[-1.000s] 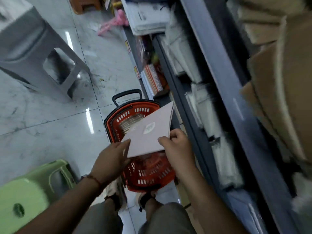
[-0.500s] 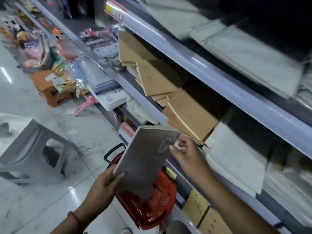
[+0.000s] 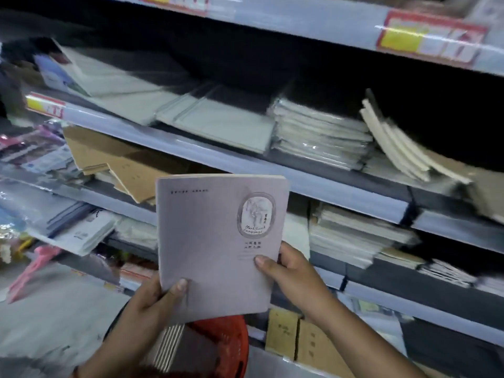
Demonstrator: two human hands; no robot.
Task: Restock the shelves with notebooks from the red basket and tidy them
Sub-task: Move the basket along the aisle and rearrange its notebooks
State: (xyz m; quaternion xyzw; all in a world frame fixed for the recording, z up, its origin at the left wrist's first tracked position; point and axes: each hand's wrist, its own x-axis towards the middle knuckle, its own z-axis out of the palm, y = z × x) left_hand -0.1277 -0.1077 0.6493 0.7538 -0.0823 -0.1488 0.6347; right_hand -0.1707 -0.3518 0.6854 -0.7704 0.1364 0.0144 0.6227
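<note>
A pale lilac notebook (image 3: 215, 241) with an oval emblem on its cover is held upright in front of the shelves. My left hand (image 3: 152, 301) grips its lower left corner, thumb on the cover. My right hand (image 3: 286, 271) holds its lower right edge, thumb also on the cover. Below the notebook, part of the red basket (image 3: 231, 339) shows, with more notebooks (image 3: 169, 347) standing in it.
Grey shelf rails (image 3: 218, 156) run across the view. Wrapped white notebook stacks (image 3: 319, 132) lie on the upper shelf, with leaning notebooks (image 3: 395, 143) to their right. Brown kraft notebooks (image 3: 128, 170) sit on the shelf behind the held one, and more stacks (image 3: 351, 236) lower right.
Both hands lifted the notebook out of the basket and raised it upright before the shelves. My view swung up from the floor to the shelf fronts.
</note>
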